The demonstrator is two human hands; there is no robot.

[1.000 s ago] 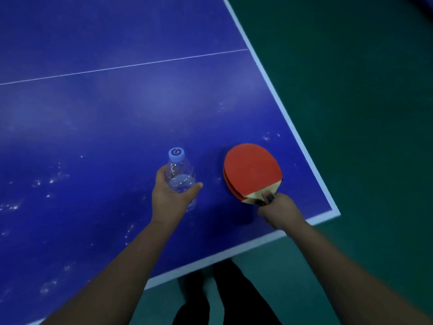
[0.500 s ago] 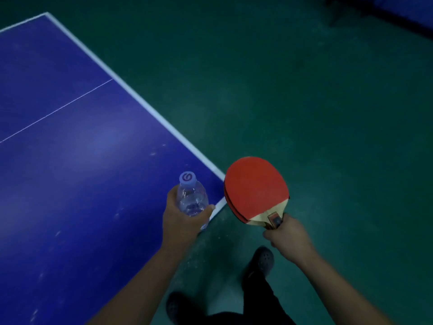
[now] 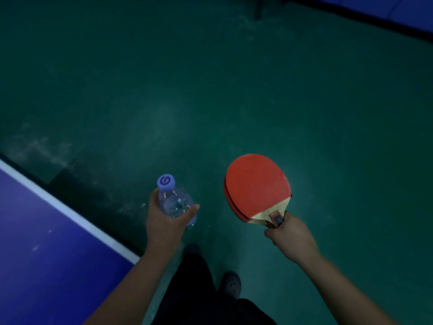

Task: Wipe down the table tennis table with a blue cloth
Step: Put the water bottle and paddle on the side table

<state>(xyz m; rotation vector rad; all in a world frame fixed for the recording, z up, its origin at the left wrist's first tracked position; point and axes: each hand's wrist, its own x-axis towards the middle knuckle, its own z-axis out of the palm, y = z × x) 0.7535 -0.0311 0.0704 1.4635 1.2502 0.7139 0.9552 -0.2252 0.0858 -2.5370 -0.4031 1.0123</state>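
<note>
The blue table tennis table [image 3: 42, 249] with its white edge line fills the lower left corner. My left hand [image 3: 164, 224] grips a clear water bottle [image 3: 174, 202] with a pale blue cap, held over the floor just right of the table's corner. My right hand [image 3: 288, 233] holds red paddles [image 3: 256, 186] by the handle, stacked, also over the floor. No blue cloth is in view.
Dark green floor [image 3: 234, 90] spreads across most of the view. A second blue table [image 3: 398, 12] and a dark leg [image 3: 259, 8] show at the top right. My dark trousers and a shoe [image 3: 232, 283] are at the bottom centre.
Both hands lifted the bottle and the paddles off the table. The view swung right, so the table slid to the lower left and both items now hang over the floor.
</note>
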